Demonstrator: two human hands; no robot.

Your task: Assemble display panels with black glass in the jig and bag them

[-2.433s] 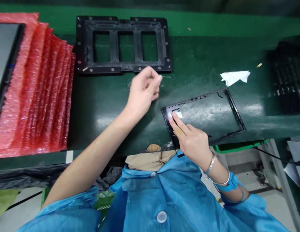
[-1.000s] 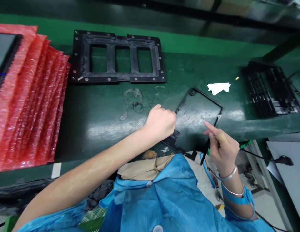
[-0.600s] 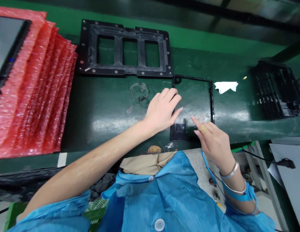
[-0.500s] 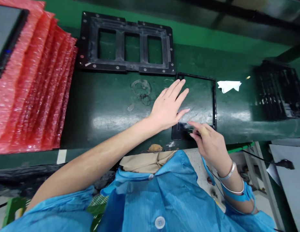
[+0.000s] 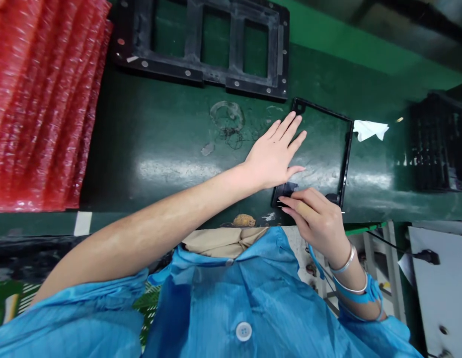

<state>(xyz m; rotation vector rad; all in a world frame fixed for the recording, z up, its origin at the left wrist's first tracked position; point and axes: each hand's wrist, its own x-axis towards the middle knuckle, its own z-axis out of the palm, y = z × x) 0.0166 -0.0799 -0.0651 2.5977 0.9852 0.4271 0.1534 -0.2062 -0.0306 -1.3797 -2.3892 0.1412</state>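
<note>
Your left hand (image 5: 273,154): fingers spread, along left side of black frame (image 5: 346,164). Frame flat on green bench (image 5: 171,134). Your right hand (image 5: 315,216): tight pinch on slim tool (image 5: 280,206), near-left corner.

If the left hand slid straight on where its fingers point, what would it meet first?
Probably the thin frame, at its far left corner, just past the fingertips. The left hand may already touch the frame's side; height above the bench is unclear.
</note>
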